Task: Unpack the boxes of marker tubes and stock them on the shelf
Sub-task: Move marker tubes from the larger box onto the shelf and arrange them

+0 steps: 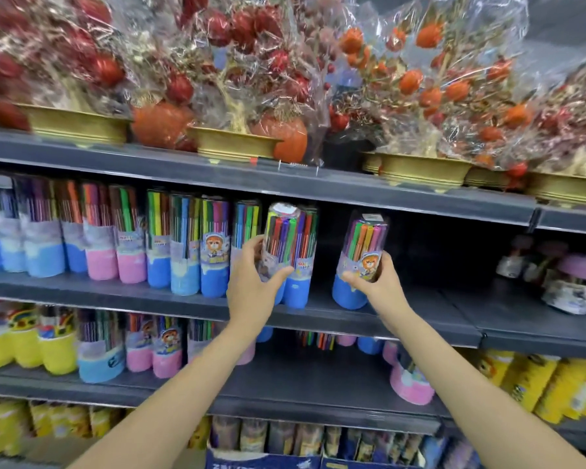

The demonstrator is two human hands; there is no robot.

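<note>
Stocking step under way, on the middle shelf (403, 319) of a dark metal rack. Left hand (251, 282) wrapped round a marker tube (286, 238) at the right end of the standing row, fingers (251, 243) curled on the tube's left side and thumb across its front, so clamped on it; tube tipped slightly, base near or touching the shelf, hard to tell which. Right hand (374, 282) gripping a second tube (361, 262) low on its body, fingers closed round the label; base at the shelf surface just right of the first, a gap between the two. Judged as placing both tubes to extend the row rightward into the bare dark stretch of shelf. Next move likely calls for setting each upright, sliding them snug against the neighbours, labels facing out, then letting go without toppling the row. Tubes clear plastic cylinders, smooth and glossy, packed with thin bright felt pens, printed bear label at the waist, bottom band blue with a grainy, foam-like look; pink-based ones further left. Above, crinkly cellophane-wrapped ornamental trees (430, 89) with red and orange fruit in gold trays. Below, more tubes with yellow, blue and pink bases.
</note>
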